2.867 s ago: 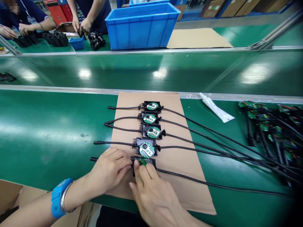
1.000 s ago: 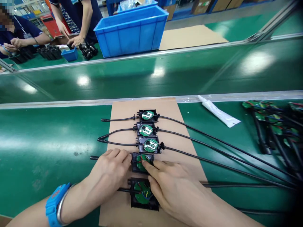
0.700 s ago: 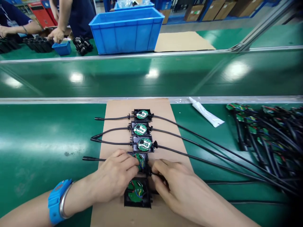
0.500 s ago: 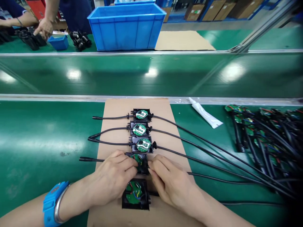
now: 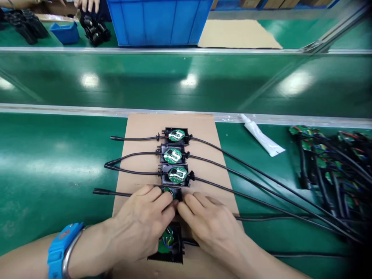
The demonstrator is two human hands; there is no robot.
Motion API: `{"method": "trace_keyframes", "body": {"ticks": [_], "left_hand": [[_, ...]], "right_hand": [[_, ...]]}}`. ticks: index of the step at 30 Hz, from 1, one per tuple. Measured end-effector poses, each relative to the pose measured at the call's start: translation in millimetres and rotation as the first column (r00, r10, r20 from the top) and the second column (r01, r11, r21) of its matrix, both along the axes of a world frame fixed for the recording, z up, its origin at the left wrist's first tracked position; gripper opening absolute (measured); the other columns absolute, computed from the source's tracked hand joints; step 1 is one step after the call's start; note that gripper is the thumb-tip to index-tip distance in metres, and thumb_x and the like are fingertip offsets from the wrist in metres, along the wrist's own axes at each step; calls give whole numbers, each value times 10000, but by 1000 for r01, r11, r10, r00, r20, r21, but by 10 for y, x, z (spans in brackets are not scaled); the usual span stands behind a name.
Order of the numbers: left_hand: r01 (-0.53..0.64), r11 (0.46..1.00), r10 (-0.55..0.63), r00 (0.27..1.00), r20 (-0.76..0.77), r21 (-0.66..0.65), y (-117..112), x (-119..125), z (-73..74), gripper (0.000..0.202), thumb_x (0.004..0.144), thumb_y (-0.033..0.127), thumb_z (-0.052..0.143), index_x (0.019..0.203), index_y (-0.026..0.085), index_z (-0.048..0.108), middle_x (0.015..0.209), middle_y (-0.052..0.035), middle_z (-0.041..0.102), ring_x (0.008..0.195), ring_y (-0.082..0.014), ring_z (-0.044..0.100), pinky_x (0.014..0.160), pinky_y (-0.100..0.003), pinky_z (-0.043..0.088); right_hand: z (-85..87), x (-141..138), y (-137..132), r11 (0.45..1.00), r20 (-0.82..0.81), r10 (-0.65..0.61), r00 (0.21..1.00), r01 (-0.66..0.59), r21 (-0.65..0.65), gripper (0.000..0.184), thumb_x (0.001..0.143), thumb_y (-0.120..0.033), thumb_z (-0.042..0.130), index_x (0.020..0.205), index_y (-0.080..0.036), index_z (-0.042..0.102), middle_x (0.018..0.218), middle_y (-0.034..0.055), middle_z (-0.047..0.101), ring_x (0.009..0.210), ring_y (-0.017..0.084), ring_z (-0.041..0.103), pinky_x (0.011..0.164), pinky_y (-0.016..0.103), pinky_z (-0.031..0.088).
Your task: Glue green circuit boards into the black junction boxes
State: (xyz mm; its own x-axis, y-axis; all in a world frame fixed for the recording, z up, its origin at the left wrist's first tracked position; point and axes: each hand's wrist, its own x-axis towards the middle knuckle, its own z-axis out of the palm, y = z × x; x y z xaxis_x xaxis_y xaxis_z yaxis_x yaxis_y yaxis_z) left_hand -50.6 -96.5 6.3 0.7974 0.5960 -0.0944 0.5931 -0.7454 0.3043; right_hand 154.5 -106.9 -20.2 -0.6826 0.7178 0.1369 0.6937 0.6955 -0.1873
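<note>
Several small black housings, each with a round green circuit board and black cables, lie in a column on a brown cardboard sheet. My left hand and my right hand meet over the fourth housing, fingertips pinched together on it and hiding most of it. Just above it lies the third housing. The nearest housing shows between my wrists, its board with coloured wires face up. A blue band sits on my left wrist.
A white tube lies right of the cardboard. A heap of cabled green boards fills the right side. Beyond the green conveyor belt stand a blue crate, another cardboard sheet and black parts near another person's hand.
My hands went from the nearest housing up to the fourth one and closed in on it from both sides. The nearest housing now lies board up. The view tilted downward.
</note>
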Motion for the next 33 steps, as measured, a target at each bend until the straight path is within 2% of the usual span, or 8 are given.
{"method": "trace_keyframes", "body": {"ticks": [5,12,17,20,23,25,28,33], "left_hand": [[-31,999,32,998,51,-10,-19,-21,-36,506,741,101,478,1245,136,499,1049,-87,576,872,-237,504,785,-395,442],[-26,1000,26,1000,14,-10,-69,-15,-31,599,739,88,477,1336,106,432,1045,-97,592,865,-244,504,784,-408,436],[-47,994,64,981,180,-99,-11,-78,63,478,817,109,488,1290,181,479,1053,-77,589,892,-217,507,809,-376,437],[-235,972,231,936,266,-16,200,-184,11,339,879,119,454,1209,171,513,1107,-107,562,979,-241,494,826,-405,439],[-325,945,314,931,185,27,409,-271,-46,133,903,157,443,962,149,561,987,-100,583,916,-257,512,789,-447,448],[-309,950,309,930,198,-34,461,-304,-34,154,934,173,397,892,166,545,882,-61,591,815,-218,540,720,-387,468],[-287,951,308,914,264,-116,427,-316,41,194,958,183,360,1004,198,548,850,-23,601,739,-170,580,620,-290,473],[-245,969,248,938,242,-44,415,-258,85,262,935,141,354,1067,196,574,835,-28,619,717,-169,610,588,-268,487]], "right_hand": [[96,51,25,991,-18,-108,994,106,-81,215,833,-58,420,766,-176,587,819,69,558,751,191,469,630,297,367],[-23,89,-5,981,-327,-141,934,88,-171,269,914,-81,391,880,-151,648,812,77,602,823,189,531,711,315,438],[86,258,166,972,-346,-144,927,66,-227,185,908,-133,466,980,-182,629,859,54,628,804,173,547,733,321,460],[71,337,336,969,-316,-240,918,206,-138,150,884,-163,512,1016,-155,583,933,87,626,883,206,555,778,368,477],[32,352,384,965,-298,-256,920,226,-130,114,890,-135,461,970,-164,538,889,75,611,839,197,567,734,358,501],[98,350,328,969,-315,-236,919,201,-141,161,904,-115,421,1025,-162,518,907,76,611,828,180,584,703,316,512],[327,340,220,980,-252,-176,951,146,-133,227,915,-123,399,1104,-157,518,913,82,622,811,173,611,657,275,518],[522,243,271,978,-62,-130,990,117,-174,201,867,-94,380,829,-187,554,752,54,593,616,172,570,538,300,452]]}}
